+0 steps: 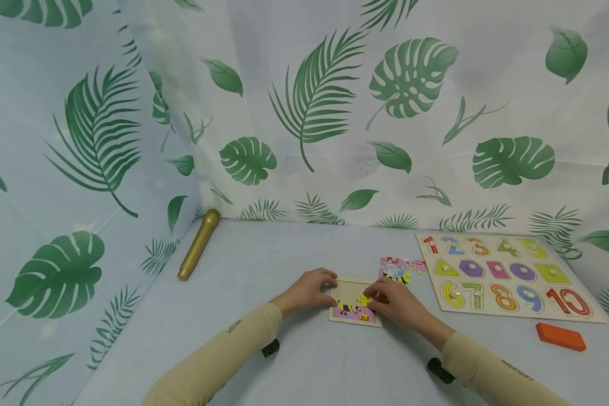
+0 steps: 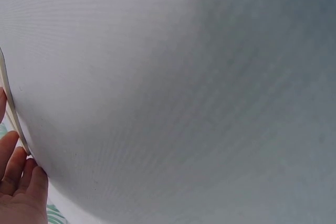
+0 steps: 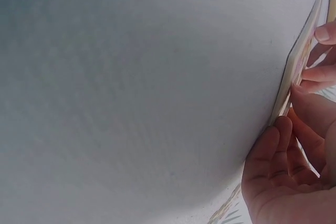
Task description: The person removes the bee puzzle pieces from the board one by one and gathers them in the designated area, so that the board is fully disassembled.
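A small square wooden jigsaw board [image 1: 347, 288] lies on the table between my hands, pieces with a black-and-yellow bee picture fitted along its lower part. My left hand [image 1: 309, 288] grips the board's left side, thumb and fingers at its edge. Over the right half, my right hand [image 1: 398, 304] pinches a yellow jigsaw piece [image 1: 363, 300] between thumb and fingers. In the left wrist view only the board's rim [image 2: 11, 100] shows beside my fingers. The right wrist view has the board's edge [image 3: 286, 80] in sight; the piece itself is hidden there.
Loose pink and yellow jigsaw pieces [image 1: 397, 270] lie just behind my right hand. Farther right are a wooden number-and-shape puzzle [image 1: 492, 285] and an orange block [image 1: 560, 336]. A gold microphone-shaped object [image 1: 199, 245] lies at the back left. Leaf-print cloth hangs behind and left.
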`<state>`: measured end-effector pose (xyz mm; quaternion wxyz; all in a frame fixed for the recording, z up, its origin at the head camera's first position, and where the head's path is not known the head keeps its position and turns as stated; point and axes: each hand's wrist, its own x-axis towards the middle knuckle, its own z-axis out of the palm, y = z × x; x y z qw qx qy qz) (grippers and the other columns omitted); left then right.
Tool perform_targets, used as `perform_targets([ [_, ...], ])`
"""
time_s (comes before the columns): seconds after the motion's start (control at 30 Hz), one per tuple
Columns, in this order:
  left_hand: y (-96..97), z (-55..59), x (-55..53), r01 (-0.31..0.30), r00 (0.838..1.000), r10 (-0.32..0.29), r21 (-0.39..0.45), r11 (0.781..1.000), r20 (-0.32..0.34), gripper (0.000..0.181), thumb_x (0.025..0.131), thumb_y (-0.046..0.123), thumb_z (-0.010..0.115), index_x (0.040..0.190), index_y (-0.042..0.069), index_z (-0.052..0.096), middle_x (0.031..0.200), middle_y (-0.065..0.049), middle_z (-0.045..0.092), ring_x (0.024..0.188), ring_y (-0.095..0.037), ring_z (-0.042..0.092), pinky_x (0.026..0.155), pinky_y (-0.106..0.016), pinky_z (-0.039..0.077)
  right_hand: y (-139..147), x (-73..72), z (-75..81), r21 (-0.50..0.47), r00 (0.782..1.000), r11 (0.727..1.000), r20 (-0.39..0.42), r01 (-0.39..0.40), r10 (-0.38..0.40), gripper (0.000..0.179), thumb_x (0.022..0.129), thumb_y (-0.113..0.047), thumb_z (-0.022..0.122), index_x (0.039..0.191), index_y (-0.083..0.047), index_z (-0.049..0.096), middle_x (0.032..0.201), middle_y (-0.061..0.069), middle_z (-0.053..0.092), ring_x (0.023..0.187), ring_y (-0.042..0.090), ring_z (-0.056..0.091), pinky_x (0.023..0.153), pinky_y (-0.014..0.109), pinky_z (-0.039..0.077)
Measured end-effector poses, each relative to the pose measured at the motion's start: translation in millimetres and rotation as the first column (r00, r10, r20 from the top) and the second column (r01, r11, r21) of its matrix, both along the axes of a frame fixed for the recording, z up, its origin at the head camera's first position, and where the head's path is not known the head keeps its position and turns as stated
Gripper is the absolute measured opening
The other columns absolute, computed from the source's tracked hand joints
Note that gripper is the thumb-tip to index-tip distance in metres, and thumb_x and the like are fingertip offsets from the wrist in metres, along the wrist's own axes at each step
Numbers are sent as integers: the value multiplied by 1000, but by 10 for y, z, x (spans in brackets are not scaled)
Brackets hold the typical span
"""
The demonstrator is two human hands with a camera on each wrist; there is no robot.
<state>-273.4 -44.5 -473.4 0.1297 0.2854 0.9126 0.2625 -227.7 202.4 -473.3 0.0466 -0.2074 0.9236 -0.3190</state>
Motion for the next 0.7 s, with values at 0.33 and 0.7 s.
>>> perform_targets([
  [0.33, -1, 2, 0, -2, 1000, 2, 5, 1000, -4, 42, 83, 26, 80, 118, 7, 68, 137, -2, 55, 131, -20, 47, 111, -33, 34, 35, -2, 1, -20, 1000, 1000, -4, -1, 1, 21, 90, -15, 71, 110, -11, 70, 97, -3, 62, 82, 12, 52, 72, 23, 50],
  [0.7, -5, 10, 6, 11, 1000, -11, -1, 1000, -16, 42, 83, 26, 80, 118, 7, 68, 136, -3, 56, 130, -20, 48, 110, -32, 35, 138, -19, 91, -2, 997, 999, -65, 33, -33, 21, 90, -14, 71, 111, -12, 70, 102, 0, 63, 82, 12, 53, 70, 26, 48],
])
